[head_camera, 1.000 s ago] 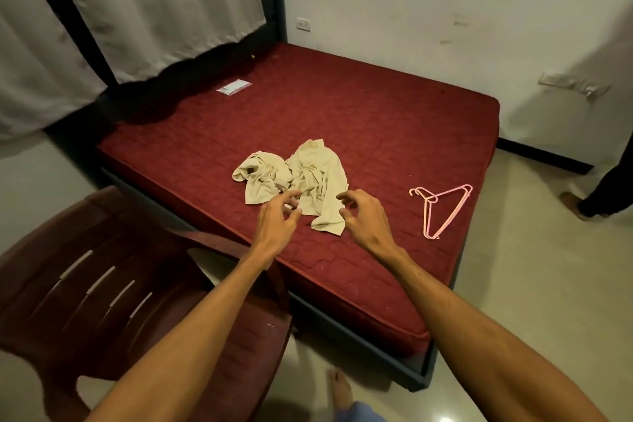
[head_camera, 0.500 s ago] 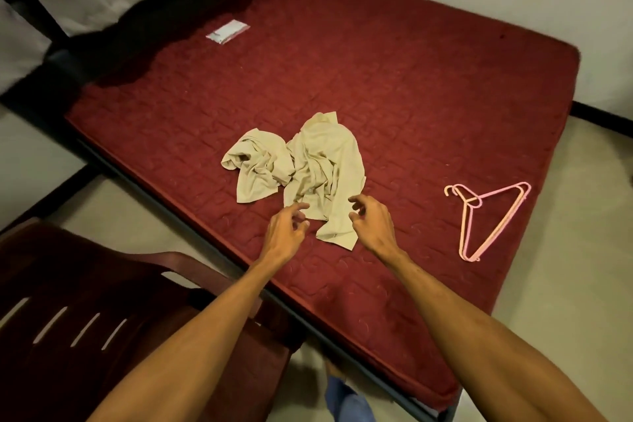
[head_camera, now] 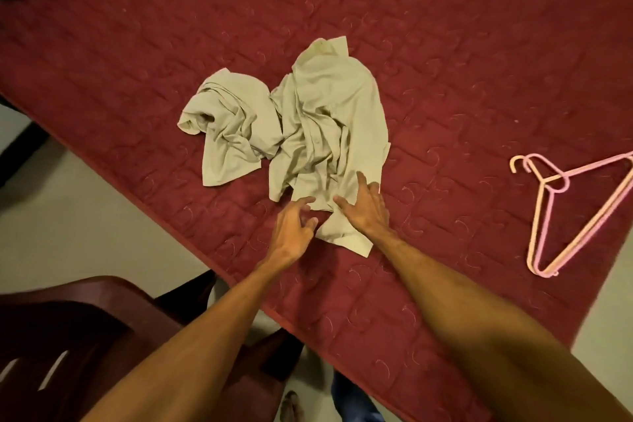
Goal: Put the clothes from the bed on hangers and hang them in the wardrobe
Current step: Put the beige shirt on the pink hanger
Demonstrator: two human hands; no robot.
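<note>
Two crumpled beige garments lie touching on the red mattress [head_camera: 445,44]: a smaller one [head_camera: 229,134] on the left and a larger one [head_camera: 329,113] on the right. My right hand [head_camera: 364,207] rests flat on the near part of the larger garment, fingers spread. My left hand [head_camera: 293,228] is beside it at the cloth's near edge, with loosely bent fingers and the thumb tip touching the fabric; nothing is gripped. A pink hanger [head_camera: 548,195] and a peach hanger [head_camera: 537,216] lie stacked on the mattress to the right, apart from both hands.
A dark red plastic chair [head_camera: 75,336] stands at the lower left against the bed's near edge. Pale floor [head_camera: 85,223] shows left of the bed and at the far right corner. My foot and a jeans leg [head_camera: 352,401] are at the bottom.
The view has closed in and tilted down over the bed. Both hands moved forward onto the near edge of the larger garment, and the right hand now lies flat on it.
</note>
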